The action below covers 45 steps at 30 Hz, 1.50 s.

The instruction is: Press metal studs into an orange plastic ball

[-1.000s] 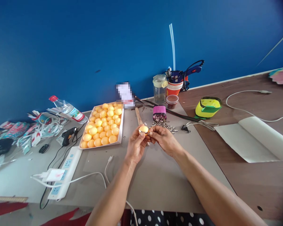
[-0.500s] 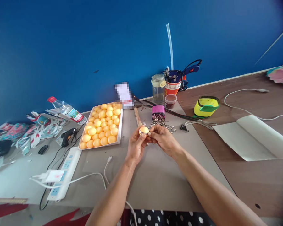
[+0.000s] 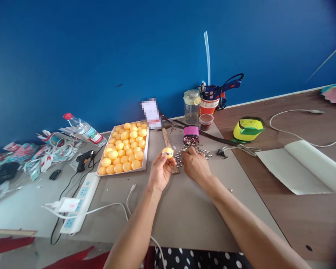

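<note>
In front of the pink cup [image 3: 190, 130], to its left, the left hand [image 3: 161, 172] holds an orange ball [image 3: 168, 152]; the right hand [image 3: 196, 165] reaches metal bits [image 3: 205, 153] before the cup. A jar [image 3: 191, 113] stands behind.

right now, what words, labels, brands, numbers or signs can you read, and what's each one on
No text can be read.
Clear plastic bottle with red cap: label print too small.
White rectangular item: pixelated, unreadable.
Red-and-white paper cups: yellow mark, too small.
Round orange ball in the left hand: dark marks, too blurred to tell if they're writing.
</note>
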{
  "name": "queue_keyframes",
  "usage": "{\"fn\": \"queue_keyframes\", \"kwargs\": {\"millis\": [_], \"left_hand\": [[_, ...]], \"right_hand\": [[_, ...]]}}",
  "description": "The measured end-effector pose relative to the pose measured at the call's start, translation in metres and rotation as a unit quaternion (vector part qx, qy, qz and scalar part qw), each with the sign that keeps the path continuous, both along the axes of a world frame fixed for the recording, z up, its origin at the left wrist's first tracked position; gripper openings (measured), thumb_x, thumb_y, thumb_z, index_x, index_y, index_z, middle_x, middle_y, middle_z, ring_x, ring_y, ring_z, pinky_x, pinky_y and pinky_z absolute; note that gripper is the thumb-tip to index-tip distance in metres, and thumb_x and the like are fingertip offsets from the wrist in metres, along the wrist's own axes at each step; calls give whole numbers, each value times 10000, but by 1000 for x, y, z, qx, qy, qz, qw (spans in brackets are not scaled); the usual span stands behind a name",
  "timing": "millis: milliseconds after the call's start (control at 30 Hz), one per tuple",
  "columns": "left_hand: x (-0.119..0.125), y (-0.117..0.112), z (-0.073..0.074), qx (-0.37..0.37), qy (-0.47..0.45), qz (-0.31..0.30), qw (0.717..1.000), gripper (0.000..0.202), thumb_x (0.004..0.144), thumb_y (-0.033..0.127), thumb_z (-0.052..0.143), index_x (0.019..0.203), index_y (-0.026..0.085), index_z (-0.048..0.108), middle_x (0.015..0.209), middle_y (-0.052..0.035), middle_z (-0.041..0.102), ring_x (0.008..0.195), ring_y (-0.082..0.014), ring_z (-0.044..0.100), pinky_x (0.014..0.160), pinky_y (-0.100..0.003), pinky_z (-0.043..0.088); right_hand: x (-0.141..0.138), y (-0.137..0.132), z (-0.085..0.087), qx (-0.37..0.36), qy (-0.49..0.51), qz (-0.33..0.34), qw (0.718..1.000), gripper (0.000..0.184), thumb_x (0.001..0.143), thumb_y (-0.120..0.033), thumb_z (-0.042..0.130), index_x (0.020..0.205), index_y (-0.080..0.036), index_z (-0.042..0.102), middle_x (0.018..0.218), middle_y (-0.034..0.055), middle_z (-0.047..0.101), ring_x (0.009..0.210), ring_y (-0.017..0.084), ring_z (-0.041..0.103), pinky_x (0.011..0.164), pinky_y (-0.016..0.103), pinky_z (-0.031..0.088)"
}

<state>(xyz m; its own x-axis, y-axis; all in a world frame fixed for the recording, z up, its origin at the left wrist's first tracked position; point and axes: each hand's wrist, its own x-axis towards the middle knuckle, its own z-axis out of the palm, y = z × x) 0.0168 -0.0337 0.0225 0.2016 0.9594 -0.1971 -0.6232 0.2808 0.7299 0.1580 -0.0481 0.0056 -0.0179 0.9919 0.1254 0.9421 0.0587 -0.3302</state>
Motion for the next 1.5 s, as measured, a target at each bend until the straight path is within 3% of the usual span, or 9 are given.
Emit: {"fn": "queue_keyframes", "kwargs": {"millis": [300, 533, 667, 767, 867, 933, 1000, 1167, 1500], "left_hand": [[0, 1, -2, -7, 11, -7, 1000, 257, 718, 253, 726, 919, 111, 650, 879, -73, 684, 648, -88, 616, 627, -199, 529], [0, -1, 2, -23, 2, -13, 1000, 269, 719, 256, 724, 938, 117, 654, 869, -67, 683, 641, -85, 618, 620, -190, 528], [-1, -1, 3, -32, -3, -19, 999, 248, 720, 247, 723, 914, 110, 654, 907, -80, 686, 642, -81, 618, 624, -187, 532], [-1, 0, 3, -31, -8, -21, 999, 265, 729, 248, 716, 944, 105, 655, 931, -87, 686, 642, -75, 615, 624, -179, 532], [-2, 1, 2, -34, -10, -25, 999, 265, 740, 255, 707, 953, 104, 656, 942, -88, 687, 653, -76, 618, 640, -181, 533], [-3, 1, 2, -37, -14, -32, 999, 270, 745, 261, 703, 955, 98, 656, 910, -83, 690, 649, -78, 618, 643, -183, 533], [-3, 0, 2, -36, -19, -44, 998, 279, 747, 261, 702, 966, 96, 652, 844, -69, 688, 637, -80, 617, 636, -180, 528], [-2, -2, 3, -13, -21, -75, 997, 292, 745, 282, 703, 973, 112, 637, 797, -62, 676, 685, -107, 630, 643, -198, 522], [-2, -3, -1, 5, -16, -79, 997, 316, 756, 280, 693, 1031, 143, 618, 827, -45, 665, 704, -110, 627, 660, -217, 508]], "right_hand": [[0, 7, -4, 18, -5, 9, 1000, 241, 846, -129, 402, 823, -159, 639, 848, 92, 637, 723, 179, 565, 708, 313, 304], [6, 6, -1, 102, 188, -36, 976, 227, 870, -189, 394, 858, -167, 620, 924, 89, 646, 774, 181, 562, 737, 292, 351], [5, 5, 1, 83, 398, -63, 911, 133, 834, -235, 469, 845, -192, 595, 725, 22, 619, 630, 149, 517, 636, 274, 368], [2, 7, 2, 61, 559, -80, 823, 112, 775, -309, 575, 802, -201, 566, 621, -26, 536, 525, 112, 431, 525, 250, 332], [0, 6, 6, 2, 688, -50, 724, 208, 717, -380, 652, 728, -194, 560, 541, -58, 461, 459, 82, 365, 460, 236, 283], [1, 4, 11, -41, 746, -10, 665, 241, 687, -392, 687, 755, -179, 598, 575, -45, 515, 459, 72, 395, 463, 234, 303], [1, 1, 16, -74, 776, 24, 626, 251, 667, -361, 714, 799, -164, 632, 656, -15, 592, 485, 71, 454, 486, 235, 343], [-5, -4, 20, -86, 804, 41, 587, 224, 642, -279, 752, 779, -171, 612, 647, -15, 635, 465, 65, 475, 465, 215, 365], [-8, -3, 12, -83, 814, 78, 570, 195, 698, -290, 726, 711, -167, 575, 617, -26, 608, 451, 51, 448, 452, 202, 351]]}}
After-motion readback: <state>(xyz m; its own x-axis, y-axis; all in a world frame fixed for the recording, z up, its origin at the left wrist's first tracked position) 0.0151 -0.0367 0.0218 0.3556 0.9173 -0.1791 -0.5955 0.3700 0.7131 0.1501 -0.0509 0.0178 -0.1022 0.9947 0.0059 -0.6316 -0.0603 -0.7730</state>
